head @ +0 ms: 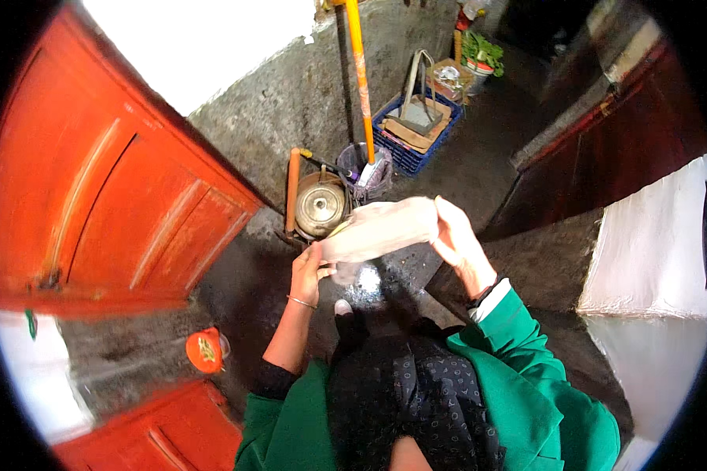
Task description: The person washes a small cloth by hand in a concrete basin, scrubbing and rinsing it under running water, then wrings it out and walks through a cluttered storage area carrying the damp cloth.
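A pale pinkish-white cloth (383, 231), somewhat blurred, is stretched between my hands in front of me. My left hand (310, 272), with a thin bangle at the wrist, grips its lower left end between thumb and fingers. On the other side my right hand (456, 235) holds the upper right end, palm partly turned to view. Just beyond the cloth's left end stands a metal kettle (320, 207) with a round lid. The cloth partly hides what lies on the floor beneath it.
A plastic bin (374, 183) holding an orange-handled tool (360, 76) stands beside the kettle. Behind it, a blue plastic crate (413, 158) sits along the concrete wall. Red wooden doors (153, 194) flank the left, with an orange container (203, 351) on the floor. A dark red door (630, 135) stands right.
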The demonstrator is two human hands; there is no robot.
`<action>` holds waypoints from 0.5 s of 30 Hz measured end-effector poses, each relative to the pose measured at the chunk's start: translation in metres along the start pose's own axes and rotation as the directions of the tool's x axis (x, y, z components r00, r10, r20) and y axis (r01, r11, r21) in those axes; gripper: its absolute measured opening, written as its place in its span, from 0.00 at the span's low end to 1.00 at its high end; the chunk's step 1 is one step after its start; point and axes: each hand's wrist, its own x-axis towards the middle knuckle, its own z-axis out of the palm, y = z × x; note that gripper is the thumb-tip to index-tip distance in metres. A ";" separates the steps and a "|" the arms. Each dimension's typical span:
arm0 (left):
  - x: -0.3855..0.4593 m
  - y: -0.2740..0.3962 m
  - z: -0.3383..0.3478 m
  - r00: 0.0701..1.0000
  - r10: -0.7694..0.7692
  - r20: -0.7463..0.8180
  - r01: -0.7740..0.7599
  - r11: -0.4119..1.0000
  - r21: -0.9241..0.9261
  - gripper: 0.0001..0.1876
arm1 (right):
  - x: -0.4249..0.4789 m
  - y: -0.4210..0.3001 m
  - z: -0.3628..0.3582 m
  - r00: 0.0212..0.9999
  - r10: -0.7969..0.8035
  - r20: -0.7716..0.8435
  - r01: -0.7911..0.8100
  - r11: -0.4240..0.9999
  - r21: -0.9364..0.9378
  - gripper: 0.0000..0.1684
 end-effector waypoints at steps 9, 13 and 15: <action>0.088 0.058 0.078 0.805 -0.219 0.552 0.344 0.930 -0.132 0.24 | 0.038 -0.032 0.068 0.989 -0.072 0.126 0.126 0.857 -0.499 0.09; 0.125 0.079 0.141 0.706 -0.105 0.701 0.205 0.977 -0.061 0.24 | 0.056 0.003 0.108 0.622 0.226 0.750 0.636 0.412 -0.652 0.09; 0.151 0.090 0.162 0.717 0.069 0.694 -0.247 0.956 0.160 0.24 | 0.054 -0.016 0.111 0.637 0.124 0.761 0.713 0.279 -0.643 0.11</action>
